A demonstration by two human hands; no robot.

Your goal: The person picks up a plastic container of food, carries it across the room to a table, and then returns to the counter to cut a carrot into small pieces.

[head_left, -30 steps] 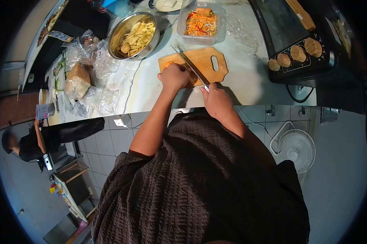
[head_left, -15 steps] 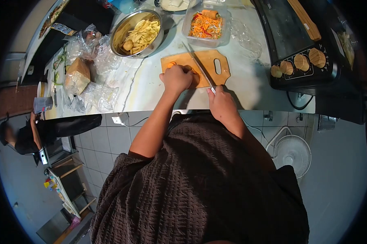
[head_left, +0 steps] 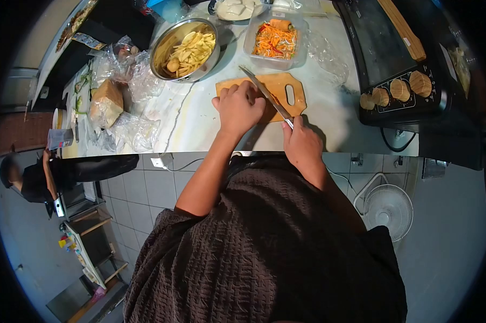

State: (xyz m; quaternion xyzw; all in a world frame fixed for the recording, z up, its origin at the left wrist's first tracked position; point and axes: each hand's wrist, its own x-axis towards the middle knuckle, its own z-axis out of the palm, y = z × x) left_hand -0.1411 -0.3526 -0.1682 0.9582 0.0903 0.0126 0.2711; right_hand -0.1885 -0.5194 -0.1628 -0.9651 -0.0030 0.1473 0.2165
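Observation:
My right hand (head_left: 303, 142) is wrapped round the handle of a kitchen knife (head_left: 265, 95), whose blade slants up and left over the wooden cutting board (head_left: 284, 81). My left hand (head_left: 242, 109) is over the left part of the board, beside the blade, with its fingers curled. Whatever those fingers hold is hidden beneath them. Behind the board stands a clear plastic container (head_left: 272, 63) of orange shreds, with a carrot piece (head_left: 280, 25) on top. A steel bowl (head_left: 210, 63) of pale cut strips, perhaps potato, stands at its left.
Plastic bags (head_left: 140, 129) and a brown wrapped block (head_left: 106, 102) lie on the left of the marble counter (head_left: 189, 129). A black oven (head_left: 404, 107) with wooden knobs stands at right. A white fan (head_left: 388, 212) is below. Another person (head_left: 33, 177) is at far left.
My left hand has shifted slightly right and now covers the orange carrot pieces that showed by its fingers. The knife stays in my right hand. The whole view has shifted slightly.

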